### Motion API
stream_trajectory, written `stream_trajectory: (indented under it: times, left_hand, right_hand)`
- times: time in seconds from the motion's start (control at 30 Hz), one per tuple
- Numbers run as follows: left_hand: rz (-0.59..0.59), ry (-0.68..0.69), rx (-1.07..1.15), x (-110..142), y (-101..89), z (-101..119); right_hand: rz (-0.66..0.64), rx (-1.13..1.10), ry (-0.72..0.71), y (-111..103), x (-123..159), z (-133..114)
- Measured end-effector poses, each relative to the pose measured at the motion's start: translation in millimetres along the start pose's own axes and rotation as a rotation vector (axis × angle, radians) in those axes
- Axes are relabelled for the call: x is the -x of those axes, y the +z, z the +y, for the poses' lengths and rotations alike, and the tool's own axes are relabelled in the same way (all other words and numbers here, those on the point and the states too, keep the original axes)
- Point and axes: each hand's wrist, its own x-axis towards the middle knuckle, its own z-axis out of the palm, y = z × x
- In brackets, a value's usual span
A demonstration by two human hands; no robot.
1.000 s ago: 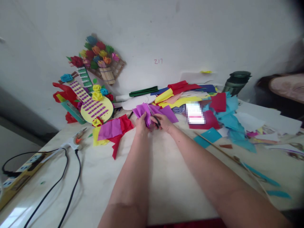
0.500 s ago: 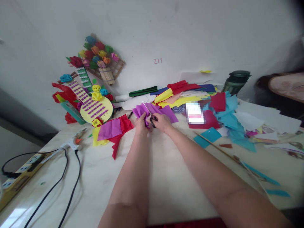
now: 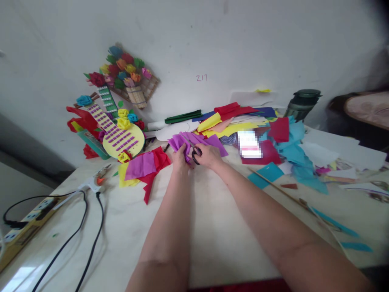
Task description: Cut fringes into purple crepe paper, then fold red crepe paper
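Head view: crinkled purple paper (image 3: 175, 142) is clamped between the left hand's (image 3: 181, 159) thumb and fingers, over the pale marbled table (image 3: 212, 227). Black-handled metal scissors (image 3: 196, 154), held in the right hand's (image 3: 209, 155) closed fingers, angle across that paper. Left of the paper lies 1 flat purple rectangle (image 3: 139, 165); behind it, 1 dark-green folded strip (image 3: 183, 117).

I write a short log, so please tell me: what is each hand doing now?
Left hand: closed on the purple paper.
Right hand: closed on the scissors.
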Motion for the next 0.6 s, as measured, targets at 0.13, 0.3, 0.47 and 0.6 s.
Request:
stream_trajectory:
  times: [0.13, 0.3, 0.47, 0.6]
  left_hand:
    - [0.006, 0.016, 0.007, -0.7, 0.3, -0.7]
    - [0.034, 0.02, -0.004, 1.5, 1.4, 0.9]
    - [0.016, 0.007, 0.003, 5.4, 2.9, 3.3]
    - [0.01, 0.002, 0.021, 6.7, 3.4, 4.0]
  right_hand:
    - [0.01, 0.047, -0.007, 1.1, -0.7, -1.1]
    - [0.018, 0.078, -0.007, 0.2, -0.4, -3.1]
    - [0.034, 0.047, -0.012, -1.1, -0.6, -3.4]
    - [0.017, -0.006, 0.026, -1.8, -1.4, -3.4]
